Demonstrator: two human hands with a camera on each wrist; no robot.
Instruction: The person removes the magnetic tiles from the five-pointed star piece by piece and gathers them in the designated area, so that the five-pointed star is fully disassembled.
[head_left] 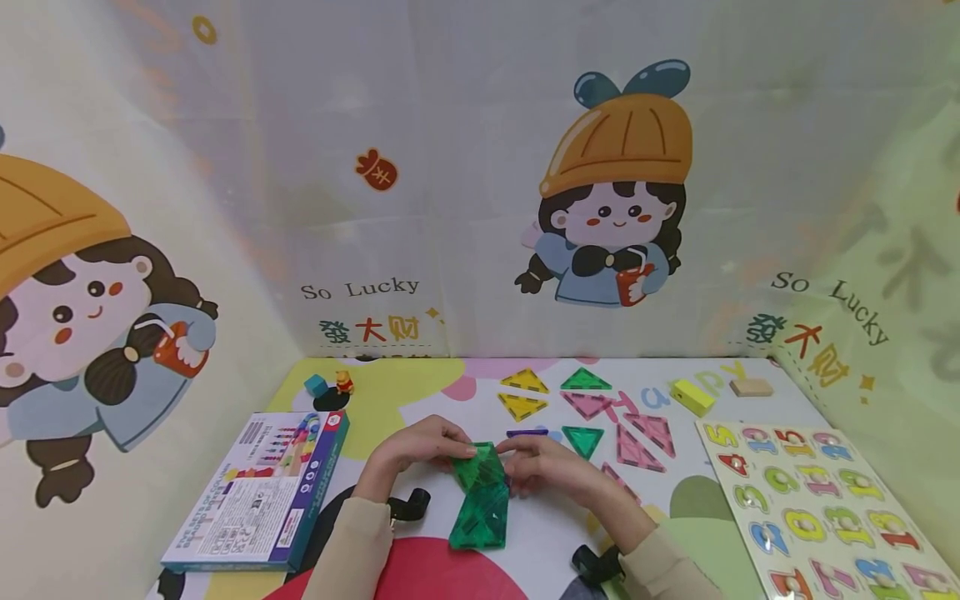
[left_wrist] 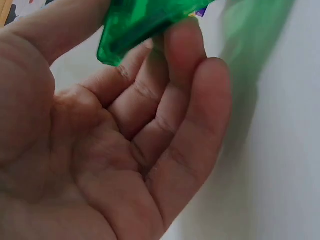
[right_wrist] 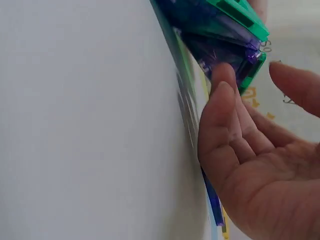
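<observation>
A green magnetic tile build [head_left: 478,518], narrow in its middle and flared at both ends, stands over the white table in front of me. My left hand [head_left: 424,442] pinches its upper left part, thumb on top and fingertips [left_wrist: 185,45] underneath. On the other side is my right hand [head_left: 553,472], its fingertips [right_wrist: 223,75] against a purple tile [right_wrist: 220,50] on the build's side. The right thumb [right_wrist: 295,82] is held apart from the tiles. Behind the build, a purple tile [head_left: 527,432] lies on the table, partly hidden by the right hand.
Loose green [head_left: 582,440], yellow [head_left: 523,407] and pink triangle tiles [head_left: 637,447] lie behind and right of my hands. A boxed toy set [head_left: 258,492] sits left, a number puzzle board [head_left: 832,500] right. Small blocks and a figurine [head_left: 344,382] stand farther back.
</observation>
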